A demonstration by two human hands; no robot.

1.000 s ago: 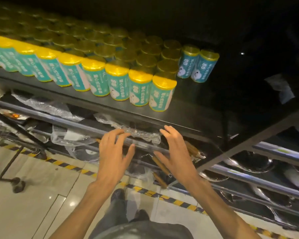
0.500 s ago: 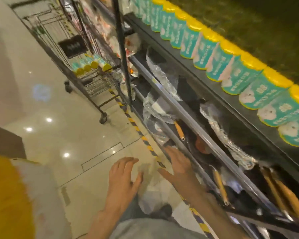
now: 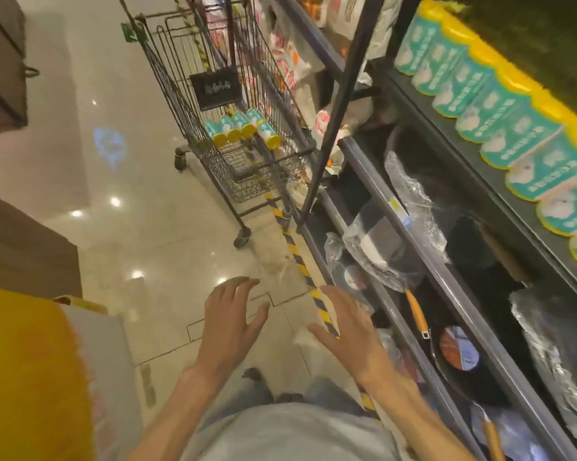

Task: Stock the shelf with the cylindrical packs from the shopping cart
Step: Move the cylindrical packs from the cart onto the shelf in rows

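A wire shopping cart stands up the aisle beside the shelving. Several teal cylindrical packs with yellow lids lie on their sides in its basket. A long row of the same packs stands upright along the dark shelf at the right. My left hand and my right hand hover low over the floor with fingers spread, holding nothing, well short of the cart.
Below the stocked shelf, lower racks hold plastic-wrapped pans with wooden handles. A black upright post stands between cart and shelf. Yellow-black tape runs along the floor. A yellow and white object fills the lower left.
The view has swung left from the shelf toward the cart up the aisle. Both hands dropped away from the shelf edge and stay empty with fingers spread.
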